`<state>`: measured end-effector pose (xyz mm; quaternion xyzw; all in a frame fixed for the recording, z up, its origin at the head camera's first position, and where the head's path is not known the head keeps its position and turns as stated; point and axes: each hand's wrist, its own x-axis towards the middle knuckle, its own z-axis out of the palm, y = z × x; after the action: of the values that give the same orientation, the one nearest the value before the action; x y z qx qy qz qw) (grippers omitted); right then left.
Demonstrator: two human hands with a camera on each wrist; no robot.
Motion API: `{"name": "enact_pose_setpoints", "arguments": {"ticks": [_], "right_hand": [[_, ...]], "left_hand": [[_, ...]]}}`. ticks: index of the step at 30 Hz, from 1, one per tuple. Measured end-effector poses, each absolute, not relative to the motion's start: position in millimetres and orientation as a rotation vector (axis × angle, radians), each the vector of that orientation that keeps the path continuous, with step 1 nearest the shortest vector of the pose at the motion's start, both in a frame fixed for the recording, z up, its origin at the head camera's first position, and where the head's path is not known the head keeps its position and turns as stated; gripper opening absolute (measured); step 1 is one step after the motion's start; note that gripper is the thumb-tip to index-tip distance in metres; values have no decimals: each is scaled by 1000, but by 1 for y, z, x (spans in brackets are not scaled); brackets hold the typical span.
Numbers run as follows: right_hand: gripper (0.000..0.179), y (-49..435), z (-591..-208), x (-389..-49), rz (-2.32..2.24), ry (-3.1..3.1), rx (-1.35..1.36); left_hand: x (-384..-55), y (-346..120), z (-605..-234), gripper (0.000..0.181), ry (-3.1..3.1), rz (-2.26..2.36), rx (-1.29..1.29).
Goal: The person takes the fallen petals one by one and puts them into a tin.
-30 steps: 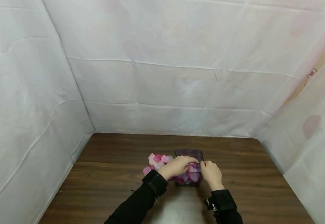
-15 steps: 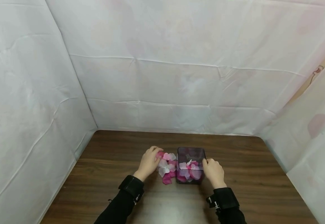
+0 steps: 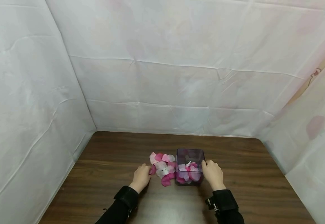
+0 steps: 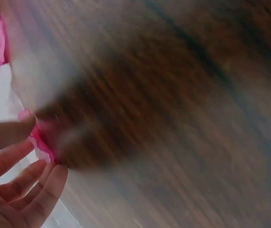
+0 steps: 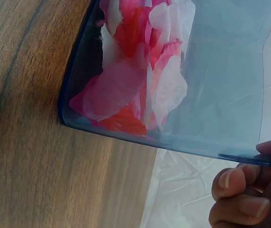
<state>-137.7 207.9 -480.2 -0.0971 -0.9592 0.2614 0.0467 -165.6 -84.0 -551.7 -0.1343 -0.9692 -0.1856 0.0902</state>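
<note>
Pinching pink petal [image 3: 152, 170], left hand [image 3: 140, 177] at pile [image 3: 164, 169] edge, right hand [image 3: 213, 175] clamping box [image 5: 226, 85] rim, wide tabletop [image 3: 109, 161] around

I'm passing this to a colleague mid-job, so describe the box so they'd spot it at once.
On the brown table, find the loose pink and white petals. Just right of them stands the box, its right rim pinched by the right hand. Unlike the petals, it is dark purple, see-through and straight-walled, with more petals inside.
</note>
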Motion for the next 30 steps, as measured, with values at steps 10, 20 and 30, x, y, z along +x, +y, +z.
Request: {"name": "enact_pose_setpoints", "arguments": {"ticks": [10, 20, 30], "right_hand": [[41, 206, -481, -138, 795, -2930, -299], [42, 211, -477, -140, 789, -2948, -311], [42, 213, -476, -141, 794, -2958, -316]], "left_hand": [[-166, -85, -556, 24, -2740, -538, -434], [-172, -84, -524, 20, -2772, -663, -392], [-167, -84, -509, 25, -2899, -820, -395]]}}
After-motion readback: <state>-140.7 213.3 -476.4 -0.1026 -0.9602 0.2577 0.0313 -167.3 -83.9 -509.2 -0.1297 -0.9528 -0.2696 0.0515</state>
